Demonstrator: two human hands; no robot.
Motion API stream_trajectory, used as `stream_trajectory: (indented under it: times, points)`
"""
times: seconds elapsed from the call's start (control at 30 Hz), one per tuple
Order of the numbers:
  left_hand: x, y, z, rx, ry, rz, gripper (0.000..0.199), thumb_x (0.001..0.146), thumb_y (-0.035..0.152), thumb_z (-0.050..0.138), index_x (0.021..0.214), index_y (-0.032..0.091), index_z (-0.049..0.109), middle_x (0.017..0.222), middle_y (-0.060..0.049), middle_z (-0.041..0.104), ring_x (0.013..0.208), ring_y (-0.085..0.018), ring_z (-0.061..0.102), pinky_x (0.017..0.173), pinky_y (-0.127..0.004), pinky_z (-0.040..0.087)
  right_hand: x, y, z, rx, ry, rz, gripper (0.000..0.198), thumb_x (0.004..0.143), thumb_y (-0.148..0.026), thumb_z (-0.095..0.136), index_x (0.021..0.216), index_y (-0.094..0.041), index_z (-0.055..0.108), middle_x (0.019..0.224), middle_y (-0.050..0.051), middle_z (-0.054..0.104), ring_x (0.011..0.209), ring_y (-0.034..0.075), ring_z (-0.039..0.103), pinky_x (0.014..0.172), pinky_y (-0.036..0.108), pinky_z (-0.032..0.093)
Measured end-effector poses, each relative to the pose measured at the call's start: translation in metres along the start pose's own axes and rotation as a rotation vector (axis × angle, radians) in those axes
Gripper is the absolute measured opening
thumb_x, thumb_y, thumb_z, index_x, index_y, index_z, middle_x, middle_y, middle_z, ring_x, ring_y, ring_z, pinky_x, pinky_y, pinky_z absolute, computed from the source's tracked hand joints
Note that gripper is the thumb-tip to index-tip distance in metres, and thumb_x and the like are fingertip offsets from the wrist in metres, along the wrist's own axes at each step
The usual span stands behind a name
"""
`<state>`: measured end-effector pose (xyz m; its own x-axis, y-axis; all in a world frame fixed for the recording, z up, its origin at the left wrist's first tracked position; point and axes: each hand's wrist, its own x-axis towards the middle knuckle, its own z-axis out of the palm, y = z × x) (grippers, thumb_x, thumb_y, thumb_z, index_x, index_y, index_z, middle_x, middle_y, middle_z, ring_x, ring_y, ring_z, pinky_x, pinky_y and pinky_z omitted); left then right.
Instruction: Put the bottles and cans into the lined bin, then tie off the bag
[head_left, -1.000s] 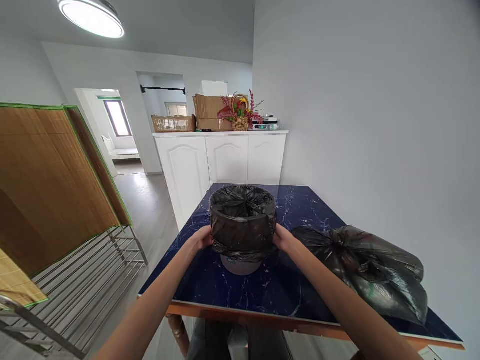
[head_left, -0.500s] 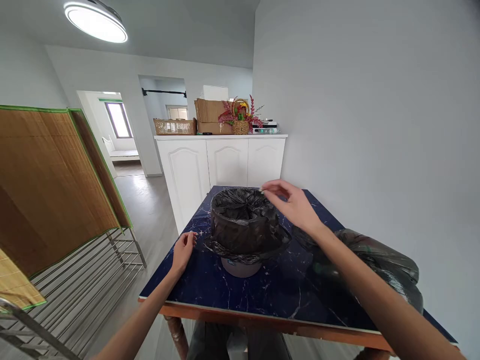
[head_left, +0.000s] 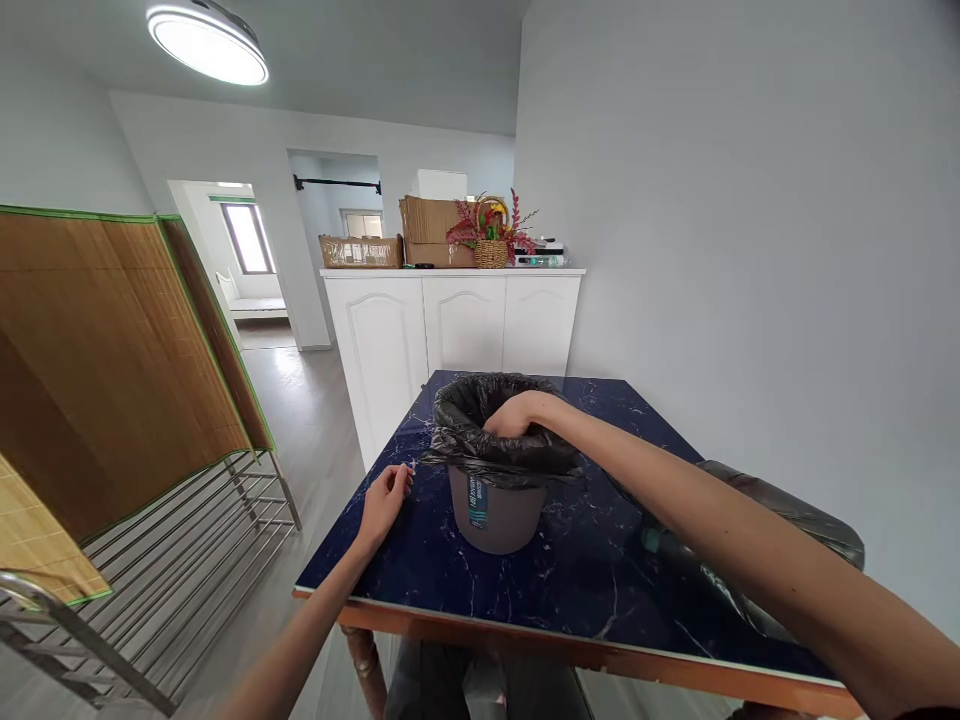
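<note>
A grey trash can (head_left: 501, 525) with a blue label stands on the table, lined with a black trash bag (head_left: 517, 462) folded over its rim. My right hand (head_left: 517, 412) reaches down inside the lined can, so its fingers are hidden. To the left of the can, my left hand (head_left: 386, 497) rests on the dark blue tabletop with its fingers curled closed. I see nothing in it. More black plastic bags (head_left: 799, 520) lie at the table's right side, partly covered by my right forearm.
The blue marbled table (head_left: 570, 600) has a wooden edge. Behind it is a white cabinet (head_left: 465, 320) bearing cardboard boxes (head_left: 435, 225) and a flower basket (head_left: 491, 252). A metal rack (head_left: 187, 560) with a bamboo mat (head_left: 112, 370) stands left; a wall borders the right.
My right hand has gone from above the can's right rim down into the bag. The overhanging bag sits higher, showing more of the can and its label. My left hand stays beside it.
</note>
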<state>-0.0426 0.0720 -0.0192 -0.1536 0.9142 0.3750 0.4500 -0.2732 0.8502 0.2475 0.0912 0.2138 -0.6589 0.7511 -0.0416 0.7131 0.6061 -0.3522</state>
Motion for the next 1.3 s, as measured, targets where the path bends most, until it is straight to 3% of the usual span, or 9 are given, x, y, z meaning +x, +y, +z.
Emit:
stream_trajectory:
  times: [0.17,0.33,0.5,0.63,0.73,0.83,1.03,1.17,1.3]
  points:
    - [0.001,0.000,0.001,0.003,-0.020,0.014,0.056,0.095,0.073,0.052,0.088,0.022,0.073,0.076,-0.003,0.070,0.068,-0.022,0.065,0.065,-0.031,0.050,-0.033,0.002,-0.023,0.072,-0.056,-0.032,0.039,0.086,-0.040,0.079,0.123,-0.027,0.082,0.122,0.007,0.082,0.112,0.032,0.077,0.095,0.043,0.061]
    - [-0.003,0.012,0.001,0.023,0.007,0.050,0.060,0.095,0.076,0.050,0.085,0.021,0.071,0.071,-0.003,0.068,0.064,-0.022,0.064,0.062,-0.032,0.050,-0.081,-0.022,-0.008,0.135,0.279,-0.190,0.052,0.105,-0.058,0.055,0.148,-0.029,0.063,0.148,0.008,0.069,0.133,0.029,0.066,0.112,0.045,0.055]
    - [-0.025,0.051,-0.002,0.066,0.191,0.199,0.045,0.105,0.062,0.045,0.098,0.022,0.064,0.091,-0.006,0.067,0.085,-0.025,0.064,0.081,-0.037,0.052,-0.105,-0.040,0.049,-0.314,0.649,-0.353,0.088,0.096,-0.039,0.078,0.170,-0.034,0.029,0.178,0.012,0.026,0.164,0.040,0.020,0.131,0.069,0.023]
    - [-0.053,0.091,-0.001,0.095,0.313,0.388,0.026,0.109,0.045,0.047,0.112,0.023,0.059,0.117,-0.011,0.061,0.113,-0.028,0.060,0.103,-0.045,0.048,-0.113,-0.042,0.085,-0.529,0.743,-0.342,0.120,0.076,-0.029,0.097,0.171,-0.035,0.023,0.181,0.015,0.011,0.164,0.049,-0.002,0.126,0.084,0.005]
    - [-0.068,0.115,0.001,0.218,0.334,0.677,0.025,0.104,0.032,0.059,0.127,0.024,0.057,0.129,-0.014,0.058,0.125,-0.030,0.057,0.110,-0.049,0.045,-0.123,-0.043,0.101,-0.549,0.708,-0.373,0.117,0.077,-0.034,0.096,0.170,-0.030,0.026,0.179,0.020,0.015,0.164,0.050,0.002,0.125,0.086,0.008]
    - [-0.074,0.130,0.004,0.397,0.247,0.862,0.046,0.099,0.026,0.069,0.142,0.025,0.052,0.132,-0.014,0.063,0.126,-0.032,0.057,0.107,-0.049,0.043,-0.133,-0.042,0.102,-0.449,0.737,-0.436,0.086,0.097,-0.038,0.075,0.169,-0.026,0.029,0.175,0.019,0.029,0.165,0.042,0.012,0.128,0.079,0.016]
    - [-0.072,0.135,0.015,0.475,-0.103,0.880,0.020,0.103,0.031,0.063,0.122,0.023,0.064,0.095,-0.007,0.071,0.093,-0.026,0.062,0.084,-0.039,0.046,-0.134,-0.018,0.066,-0.258,0.788,-0.338,0.034,0.109,-0.033,0.055,0.141,-0.028,0.064,0.129,0.007,0.077,0.145,0.033,0.055,0.131,0.070,0.022]
    - [-0.082,0.119,0.022,0.516,-0.400,0.943,0.012,0.104,0.029,0.059,0.106,0.024,0.070,0.090,-0.007,0.071,0.084,-0.024,0.065,0.077,-0.036,0.046,-0.125,0.000,0.057,-0.164,0.674,-0.315,0.025,0.110,-0.041,0.055,0.119,-0.030,0.076,0.109,0.004,0.083,0.111,0.028,0.075,0.126,0.067,0.034]
    - [-0.096,0.097,0.019,0.496,-0.635,0.875,0.015,0.106,0.029,0.057,0.107,0.024,0.071,0.091,-0.005,0.074,0.081,-0.021,0.069,0.075,-0.033,0.047,-0.121,0.007,0.061,-0.088,0.658,-0.301,0.028,0.110,-0.046,0.055,0.119,-0.030,0.076,0.113,0.004,0.082,0.106,0.027,0.077,0.122,0.061,0.043]
